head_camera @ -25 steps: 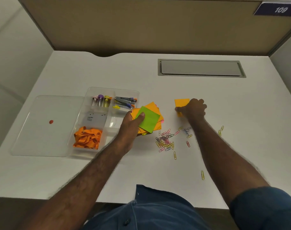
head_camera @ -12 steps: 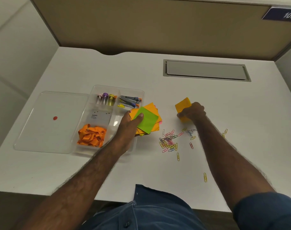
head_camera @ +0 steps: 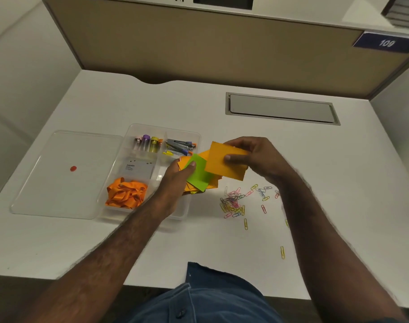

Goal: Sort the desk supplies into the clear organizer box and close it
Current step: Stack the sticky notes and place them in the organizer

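Note:
The clear organizer box [head_camera: 184, 214] stands left of centre with its lid [head_camera: 59, 183] lying flat to its left. Its compartments hold small capped tubes [head_camera: 149, 144], staplers [head_camera: 179, 146], a grey card [head_camera: 138, 170] and an orange ribbon bundle [head_camera: 126, 194]. My left hand [head_camera: 175, 180] grips a stack of sticky notes [head_camera: 198, 176], green on top, over the box's right side. My right hand [head_camera: 257, 157] holds an orange sticky note [head_camera: 219, 163] just right of that stack, overlapping its edge. Coloured paper clips [head_camera: 236, 202] lie scattered on the desk to the right.
A grey cable hatch [head_camera: 281, 108] is set into the white desk [head_camera: 338, 183] at the back right. A beige partition [head_camera: 198, 43] closes the far edge. Single clips [head_camera: 282, 251] lie near the front right.
My right hand lifted the orange note off the desk and carried it left to the stack held in my left hand. The camera has tilted upward.

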`<action>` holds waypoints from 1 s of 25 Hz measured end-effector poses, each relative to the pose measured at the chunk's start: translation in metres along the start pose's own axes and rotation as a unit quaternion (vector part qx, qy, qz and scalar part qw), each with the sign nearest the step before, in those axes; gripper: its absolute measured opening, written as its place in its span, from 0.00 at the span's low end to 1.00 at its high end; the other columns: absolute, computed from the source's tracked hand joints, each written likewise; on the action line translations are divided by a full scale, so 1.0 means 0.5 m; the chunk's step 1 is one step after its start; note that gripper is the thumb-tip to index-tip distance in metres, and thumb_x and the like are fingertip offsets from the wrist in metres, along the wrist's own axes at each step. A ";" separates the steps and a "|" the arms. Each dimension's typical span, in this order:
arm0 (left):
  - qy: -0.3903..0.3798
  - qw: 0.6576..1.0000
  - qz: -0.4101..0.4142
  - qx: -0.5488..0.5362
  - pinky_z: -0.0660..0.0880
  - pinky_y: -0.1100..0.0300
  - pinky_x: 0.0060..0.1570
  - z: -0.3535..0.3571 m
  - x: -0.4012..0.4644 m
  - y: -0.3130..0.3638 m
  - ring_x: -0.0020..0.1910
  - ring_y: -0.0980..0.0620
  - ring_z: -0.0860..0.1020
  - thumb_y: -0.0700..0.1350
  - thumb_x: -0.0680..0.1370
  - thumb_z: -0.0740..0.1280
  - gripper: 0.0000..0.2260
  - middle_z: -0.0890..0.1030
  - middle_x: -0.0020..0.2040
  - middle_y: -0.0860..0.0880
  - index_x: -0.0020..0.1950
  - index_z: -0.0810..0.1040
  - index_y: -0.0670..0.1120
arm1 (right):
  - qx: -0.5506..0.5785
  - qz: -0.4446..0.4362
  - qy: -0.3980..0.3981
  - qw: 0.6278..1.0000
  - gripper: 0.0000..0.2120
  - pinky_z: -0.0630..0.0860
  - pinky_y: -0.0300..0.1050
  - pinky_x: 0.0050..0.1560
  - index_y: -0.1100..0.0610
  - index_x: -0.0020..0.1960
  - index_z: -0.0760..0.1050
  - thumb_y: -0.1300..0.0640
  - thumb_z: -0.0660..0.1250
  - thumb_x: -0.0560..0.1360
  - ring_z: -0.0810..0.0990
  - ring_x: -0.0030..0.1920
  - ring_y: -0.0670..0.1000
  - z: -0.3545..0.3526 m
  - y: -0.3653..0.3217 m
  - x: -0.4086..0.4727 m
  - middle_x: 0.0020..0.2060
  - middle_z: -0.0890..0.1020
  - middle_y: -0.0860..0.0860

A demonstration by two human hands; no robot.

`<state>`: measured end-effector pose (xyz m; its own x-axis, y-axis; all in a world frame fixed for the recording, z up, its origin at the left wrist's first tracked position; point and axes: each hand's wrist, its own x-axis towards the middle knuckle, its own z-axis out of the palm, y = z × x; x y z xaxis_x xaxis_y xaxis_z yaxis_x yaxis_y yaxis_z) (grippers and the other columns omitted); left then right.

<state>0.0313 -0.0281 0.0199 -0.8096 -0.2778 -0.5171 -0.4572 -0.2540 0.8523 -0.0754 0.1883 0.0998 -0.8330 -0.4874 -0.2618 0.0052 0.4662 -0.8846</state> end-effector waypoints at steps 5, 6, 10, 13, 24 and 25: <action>-0.005 0.999 -0.044 -0.014 0.81 0.33 0.60 0.002 -0.016 0.009 0.64 0.36 0.79 0.55 0.84 0.65 0.22 0.76 0.69 0.43 0.77 0.69 0.53 | -0.208 -0.040 -0.062 0.975 0.22 0.74 0.45 0.54 0.50 0.69 0.80 0.48 0.76 0.77 0.78 0.61 0.51 0.066 -0.054 -0.001 0.66 0.81 0.48; -0.011 0.998 -0.057 -0.033 0.81 0.33 0.60 0.000 -0.017 0.009 0.63 0.36 0.80 0.55 0.85 0.63 0.18 0.77 0.68 0.42 0.75 0.71 0.53 | -0.227 -0.042 -0.056 0.971 0.22 0.74 0.46 0.54 0.50 0.69 0.80 0.47 0.77 0.76 0.78 0.62 0.52 0.078 -0.057 0.000 0.67 0.81 0.49; -0.036 0.992 -0.096 -0.071 0.81 0.34 0.61 -0.011 -0.034 0.024 0.60 0.35 0.83 0.65 0.82 0.61 0.22 0.81 0.62 0.42 0.70 0.73 0.53 | -0.314 -0.069 -0.018 0.947 0.24 0.76 0.48 0.59 0.46 0.69 0.80 0.42 0.77 0.75 0.73 0.66 0.54 0.126 -0.055 -0.003 0.65 0.75 0.50; -0.035 0.998 -0.050 -0.004 0.81 0.36 0.62 -0.019 -0.036 0.020 0.63 0.38 0.80 0.62 0.83 0.63 0.22 0.78 0.68 0.43 0.74 0.69 0.54 | -0.382 -0.121 -0.036 0.916 0.36 0.69 0.58 0.74 0.43 0.77 0.71 0.33 0.74 0.73 0.64 0.77 0.54 0.142 -0.052 -0.010 0.78 0.68 0.47; -0.054 0.994 0.059 0.069 0.84 0.44 0.57 -0.054 -0.023 0.035 0.65 0.42 0.77 0.58 0.83 0.66 0.18 0.72 0.72 0.48 0.72 0.67 0.62 | -0.479 -0.127 -0.031 0.868 0.52 0.76 0.57 0.66 0.51 0.79 0.62 0.33 0.81 0.64 0.73 0.70 0.57 0.178 -0.034 0.003 0.73 0.72 0.52; -0.050 0.993 0.067 0.079 0.84 0.44 0.57 -0.057 -0.021 0.034 0.65 0.43 0.77 0.58 0.82 0.67 0.19 0.72 0.71 0.48 0.72 0.67 0.61 | -0.476 -0.119 -0.029 0.871 0.53 0.77 0.56 0.65 0.50 0.79 0.62 0.33 0.81 0.63 0.73 0.69 0.57 0.184 -0.035 0.004 0.73 0.72 0.51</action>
<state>0.0423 -0.0561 0.0377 -0.8957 -0.2041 -0.3950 -0.3888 -0.0711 0.9186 -0.0263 0.1114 0.0791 -0.7178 -0.6779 -0.1587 -0.6483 0.7339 -0.2029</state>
